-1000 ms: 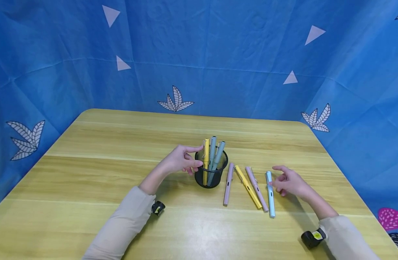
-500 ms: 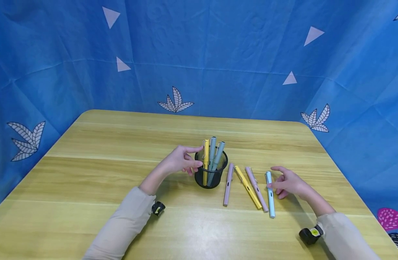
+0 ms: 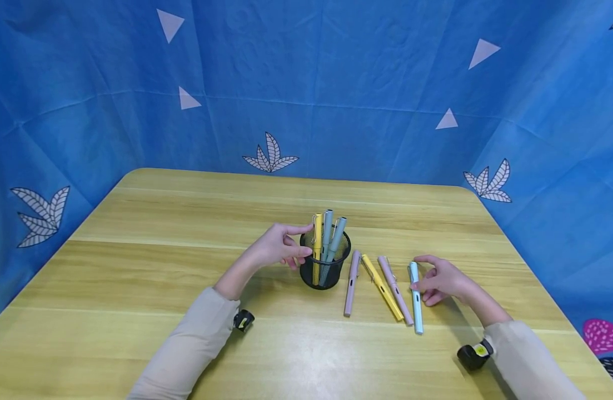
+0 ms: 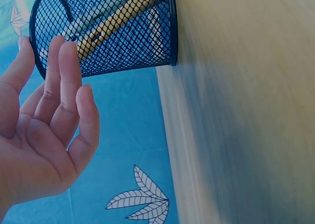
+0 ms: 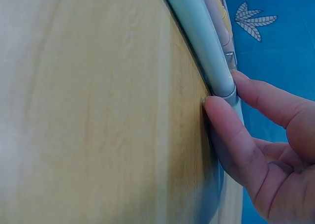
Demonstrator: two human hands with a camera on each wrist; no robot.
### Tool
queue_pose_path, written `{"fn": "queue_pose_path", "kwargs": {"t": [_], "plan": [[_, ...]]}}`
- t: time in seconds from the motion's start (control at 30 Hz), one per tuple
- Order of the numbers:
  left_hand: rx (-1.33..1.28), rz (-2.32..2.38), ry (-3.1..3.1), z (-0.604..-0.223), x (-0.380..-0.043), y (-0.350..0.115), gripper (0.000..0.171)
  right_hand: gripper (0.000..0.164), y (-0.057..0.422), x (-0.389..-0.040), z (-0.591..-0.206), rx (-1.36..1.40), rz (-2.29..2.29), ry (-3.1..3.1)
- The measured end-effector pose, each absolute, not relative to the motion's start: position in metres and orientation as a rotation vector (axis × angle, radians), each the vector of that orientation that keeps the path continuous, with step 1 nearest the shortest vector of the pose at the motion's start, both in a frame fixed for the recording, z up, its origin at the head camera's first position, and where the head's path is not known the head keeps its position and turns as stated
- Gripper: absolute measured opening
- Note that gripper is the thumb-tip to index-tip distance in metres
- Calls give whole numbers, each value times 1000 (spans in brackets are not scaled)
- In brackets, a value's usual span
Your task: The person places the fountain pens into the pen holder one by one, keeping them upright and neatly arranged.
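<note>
My left hand [image 3: 278,246] touches the left side of a black mesh pen holder [image 3: 331,275] with extended fingers. The left wrist view shows those fingers [image 4: 69,74] against the mesh wall near the rim. In the holder stand a yellow pen [image 3: 317,236] and two grey-blue pens [image 3: 338,236]. To the right, my right hand [image 3: 446,279] pinches a light blue capped pen [image 3: 417,314] lying on the table. Thumb and a finger are on either side of it in the right wrist view, where the pen [image 5: 197,34] runs toward the top.
Between holder and right hand lie a lilac pen [image 3: 352,286], a yellow pen [image 3: 383,289] and another lilac pen [image 3: 396,291]. They rest on a wood-grain table [image 3: 306,355]. A blue patterned cloth [image 3: 306,66] hangs behind and around it.
My right hand has moved slightly left and its fingers have closed on the light blue pen, which has barely shifted. The left hand and pen holder have stayed in place.
</note>
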State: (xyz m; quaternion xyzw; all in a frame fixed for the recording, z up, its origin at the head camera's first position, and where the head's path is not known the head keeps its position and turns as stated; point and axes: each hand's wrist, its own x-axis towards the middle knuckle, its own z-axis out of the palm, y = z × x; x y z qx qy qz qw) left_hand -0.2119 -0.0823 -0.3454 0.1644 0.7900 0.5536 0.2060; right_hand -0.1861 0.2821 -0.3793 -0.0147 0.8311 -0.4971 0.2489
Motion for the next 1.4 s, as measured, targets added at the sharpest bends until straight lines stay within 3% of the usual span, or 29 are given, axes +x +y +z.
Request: {"fn": "queue_pose_path", "kwargs": {"t": [1.4], "plan": [[439, 1510, 2233, -345, -212, -82, 58, 73, 289, -191, -380, 36, -1503, 2163]]}}
